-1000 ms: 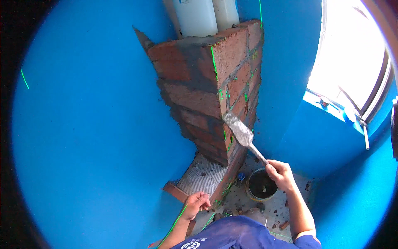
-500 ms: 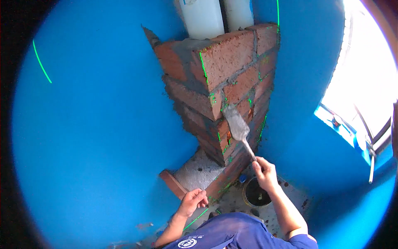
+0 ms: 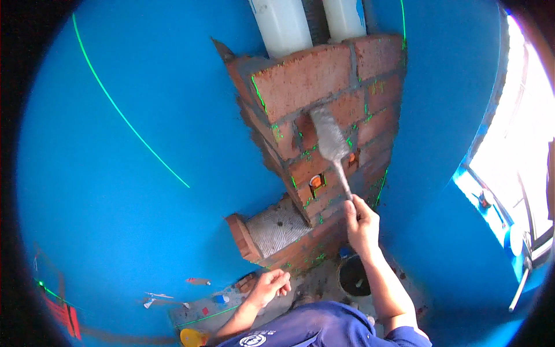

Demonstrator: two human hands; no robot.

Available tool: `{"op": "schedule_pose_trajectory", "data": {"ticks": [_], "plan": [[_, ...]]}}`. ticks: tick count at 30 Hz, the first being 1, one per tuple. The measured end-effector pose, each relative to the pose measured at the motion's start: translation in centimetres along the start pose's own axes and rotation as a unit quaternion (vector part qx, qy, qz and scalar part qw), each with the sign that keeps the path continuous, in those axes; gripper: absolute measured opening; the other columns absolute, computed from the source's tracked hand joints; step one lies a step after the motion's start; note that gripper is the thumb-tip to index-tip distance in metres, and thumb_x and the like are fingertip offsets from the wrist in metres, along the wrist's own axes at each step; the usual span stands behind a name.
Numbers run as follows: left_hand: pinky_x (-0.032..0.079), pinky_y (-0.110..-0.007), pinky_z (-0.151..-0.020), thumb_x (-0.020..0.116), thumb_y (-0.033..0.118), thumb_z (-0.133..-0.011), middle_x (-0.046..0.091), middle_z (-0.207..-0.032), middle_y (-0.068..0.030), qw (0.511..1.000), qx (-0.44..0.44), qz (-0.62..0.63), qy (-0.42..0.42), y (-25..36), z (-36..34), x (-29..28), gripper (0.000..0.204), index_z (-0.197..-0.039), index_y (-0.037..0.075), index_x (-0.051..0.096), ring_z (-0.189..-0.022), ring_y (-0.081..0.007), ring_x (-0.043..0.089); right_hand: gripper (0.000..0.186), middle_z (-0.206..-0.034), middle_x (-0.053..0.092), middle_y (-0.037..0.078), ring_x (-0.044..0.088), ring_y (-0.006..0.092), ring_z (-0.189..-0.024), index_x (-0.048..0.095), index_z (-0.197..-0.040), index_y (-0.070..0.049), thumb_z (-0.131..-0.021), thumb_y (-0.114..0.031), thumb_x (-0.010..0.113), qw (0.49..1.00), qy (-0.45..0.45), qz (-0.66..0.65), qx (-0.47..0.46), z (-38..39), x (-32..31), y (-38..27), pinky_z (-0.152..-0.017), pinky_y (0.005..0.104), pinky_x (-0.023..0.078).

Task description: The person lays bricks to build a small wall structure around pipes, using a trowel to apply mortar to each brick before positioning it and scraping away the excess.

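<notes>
My right hand [image 3: 363, 226] is closed round the handle of a trowel [image 3: 331, 137]. The mortar-smeared grey blade points up and lies over the front of a brick column [image 3: 300, 89], near a mortar joint below the top course. Whether the blade touches the bricks, I cannot tell. My left hand [image 3: 270, 287] hangs low, below a short ledge with a ridged grey top [image 3: 276, 233], its fingers curled in and nothing visible in them. Orange round fittings, one of them an orange pipe end [image 3: 315, 181], sit in small openings in the brickwork.
Two white pipes [image 3: 283, 26] rise behind the column's top. A dark bucket [image 3: 354, 277] stands on the floor at its foot. Blue walls [image 3: 167, 133] flank it, with a bright window [image 3: 520, 115] at right. A yellow object [image 3: 192, 337] lies low left. Green laser lines cross the surfaces.
The view has turned, showing more of the column's front and the floor at left. The trowel blade has moved up the brick face with my right hand. My left hand stays low and curled.
</notes>
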State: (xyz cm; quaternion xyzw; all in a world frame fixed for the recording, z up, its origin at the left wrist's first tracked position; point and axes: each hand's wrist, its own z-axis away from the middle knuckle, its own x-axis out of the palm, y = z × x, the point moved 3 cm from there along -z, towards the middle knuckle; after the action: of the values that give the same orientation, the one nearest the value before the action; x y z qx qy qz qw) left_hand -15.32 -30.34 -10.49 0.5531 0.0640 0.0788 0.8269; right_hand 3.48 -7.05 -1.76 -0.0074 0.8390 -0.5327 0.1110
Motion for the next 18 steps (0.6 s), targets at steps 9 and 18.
{"op": "schedule_pose_trajectory", "data": {"ticks": [9, 18], "plan": [[0.044, -0.021, -0.056, 0.064, 0.021, -0.089, 0.067, -0.077, -0.0025, 0.993, -0.038, 0.011, 0.107, -4.5, 3.6, 3.6, 0.016, -0.085, 0.006, 0.063, -0.064, -0.0083, 0.06, 0.023, -0.071, 0.059, 0.019, 0.059, 0.0289, -0.058, 0.066, -0.098, -0.004, -0.092, -0.026, 0.061, 0.982, -0.12, 0.116, 0.083, 13.8, -3.3, 15.6, -0.057, 0.0369, 0.046], [0.043, -0.027, -0.048, 0.067, 0.021, -0.084, 0.063, -0.067, -0.0023, 0.966, -0.211, 0.006, 0.147, -25.6, 4.6, -0.1, 0.014, -0.081, 0.008, 0.064, -0.053, -0.0109, 0.056, 0.038, -0.078, 0.068, 0.019, 0.067, 0.0369, -0.081, 0.07, -0.081, -0.006, -0.089, -0.042, 0.059, 0.787, -0.249, 0.433, 0.362, 36.3, -19.8, 36.1, -0.073, 0.0449, 0.052]]}}
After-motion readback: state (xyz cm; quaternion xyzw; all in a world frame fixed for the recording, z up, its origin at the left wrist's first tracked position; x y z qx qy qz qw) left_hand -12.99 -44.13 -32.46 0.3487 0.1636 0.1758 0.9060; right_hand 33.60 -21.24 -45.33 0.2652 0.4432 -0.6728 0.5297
